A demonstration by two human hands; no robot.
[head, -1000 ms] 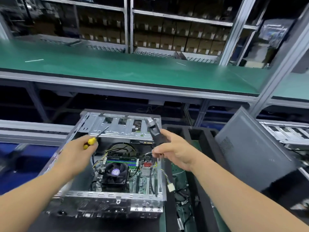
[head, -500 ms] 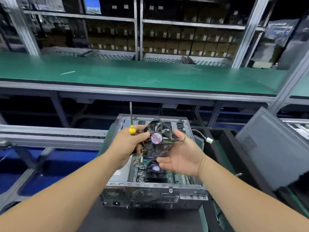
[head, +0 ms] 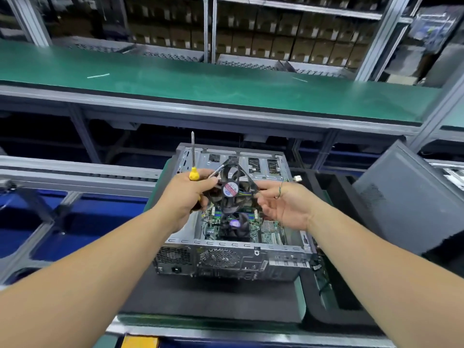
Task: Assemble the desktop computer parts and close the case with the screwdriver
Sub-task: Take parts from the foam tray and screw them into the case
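both hands, left hand (head: 187,194) gripping the screwdriver (head: 192,156) too, right hand (head: 283,207) loosely, hold the case fan (head: 232,192) above the open case (head: 233,259), which looks next to need seating inside.

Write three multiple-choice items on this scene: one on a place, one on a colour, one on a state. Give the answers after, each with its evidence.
1. Where is the case fan?
A. held above the open computer case
B. on the green shelf
C. on the side panel

2. What colour is the screwdriver collar?
A. red
B. yellow
C. blue

3. How is the side panel?
A. screwed on
B. off, at the right of the case
C. in the right hand

Answers:
1 A: the left hand and the right hand hold it over the case.
2 B: yellow shows above the left fist.
3 B: the case top is open.
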